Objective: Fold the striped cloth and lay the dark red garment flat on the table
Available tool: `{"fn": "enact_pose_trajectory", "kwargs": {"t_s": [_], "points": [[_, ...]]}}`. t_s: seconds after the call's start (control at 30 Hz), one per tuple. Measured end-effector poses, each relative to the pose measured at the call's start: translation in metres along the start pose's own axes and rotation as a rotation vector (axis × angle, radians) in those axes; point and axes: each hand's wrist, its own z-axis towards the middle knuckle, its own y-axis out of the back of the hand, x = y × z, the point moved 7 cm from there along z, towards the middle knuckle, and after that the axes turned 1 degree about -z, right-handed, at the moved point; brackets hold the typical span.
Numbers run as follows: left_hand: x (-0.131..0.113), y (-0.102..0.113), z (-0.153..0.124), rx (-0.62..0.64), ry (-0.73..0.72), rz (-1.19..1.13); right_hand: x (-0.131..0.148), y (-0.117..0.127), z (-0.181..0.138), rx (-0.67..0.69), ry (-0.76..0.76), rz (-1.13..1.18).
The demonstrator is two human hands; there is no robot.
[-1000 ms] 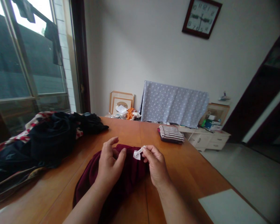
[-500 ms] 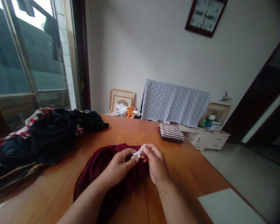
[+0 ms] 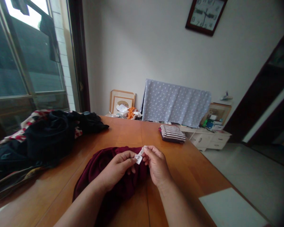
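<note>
A dark red garment (image 3: 94, 170) lies bunched on the wooden table, beneath my hands. Above it, a small white clothing label (image 3: 139, 158) with faint print is stretched between my fingers. My left hand (image 3: 119, 167) pinches the label's lower left part between thumb and forefinger. At its upper end, my right hand (image 3: 158, 164) grips the label with the fingertips closed. Where the label joins the garment is hidden by my hands.
Dark clothes (image 3: 52, 138) are heaped on the table's left side. Folded striped clothes (image 3: 172, 133) sit near the far right edge. A white sheet (image 3: 229, 208) lies at the near right corner. Beyond the table stands a white cabinet (image 3: 203, 140) near a spotted grey cloth (image 3: 175, 102).
My left thumb and forefinger have shifted slightly left along the label, so more of its white face shows. The right hand keeps its pinch, and the view has turned slightly.
</note>
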Motion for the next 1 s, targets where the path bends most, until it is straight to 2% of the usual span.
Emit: {"fn": "enact_pose_trajectory", "kwargs": {"t_s": [0.5, 1.0], "points": [[0.005, 0.001, 0.001, 0.007, 0.011, -0.115, -0.002, 0.000, 0.000, 0.014, -0.012, 0.013], [0.010, 0.003, 0.004, -0.054, 0.041, -0.200, -0.003, -0.002, 0.000, 0.029, -0.021, 0.014]]}}
